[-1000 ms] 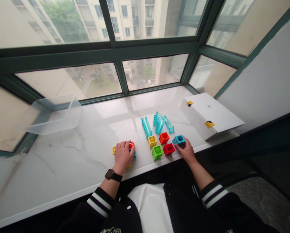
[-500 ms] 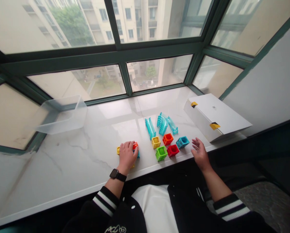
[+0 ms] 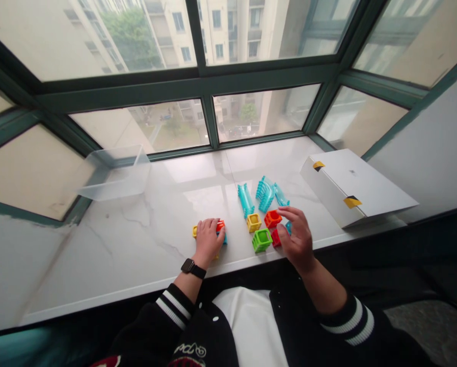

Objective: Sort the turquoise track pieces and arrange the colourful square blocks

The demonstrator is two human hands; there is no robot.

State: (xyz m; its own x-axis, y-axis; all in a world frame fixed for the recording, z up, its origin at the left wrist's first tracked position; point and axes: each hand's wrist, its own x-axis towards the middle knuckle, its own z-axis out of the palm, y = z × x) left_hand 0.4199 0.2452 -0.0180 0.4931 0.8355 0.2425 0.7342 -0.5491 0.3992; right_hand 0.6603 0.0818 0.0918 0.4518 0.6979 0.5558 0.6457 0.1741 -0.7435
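My left hand [image 3: 208, 239] lies curled over a small cluster of joined blocks [image 3: 221, 228], whose yellow, red and blue edges show around my fingers. My right hand [image 3: 297, 235] hovers in a loose claw, fingers apart, over the red cube [image 3: 275, 238] and the blue cube [image 3: 288, 227], hiding most of both. Just left of it stand the green cube [image 3: 262, 240], the yellow cube [image 3: 254, 222] and the orange cube [image 3: 273, 218]. All of these sit near the front edge of the marble windowsill [image 3: 136, 239].
Three teal ribbed track pieces [image 3: 265, 192] lie behind the cubes. A white cardboard box [image 3: 354, 186] sits at the right end of the sill. A clear plastic bin [image 3: 115, 173] stands at the back left by the window frame.
My right hand let go of the blue cube, drew back to the right, then came back over the red and blue cubes. My left hand stayed on the cluster. The view shifted left.
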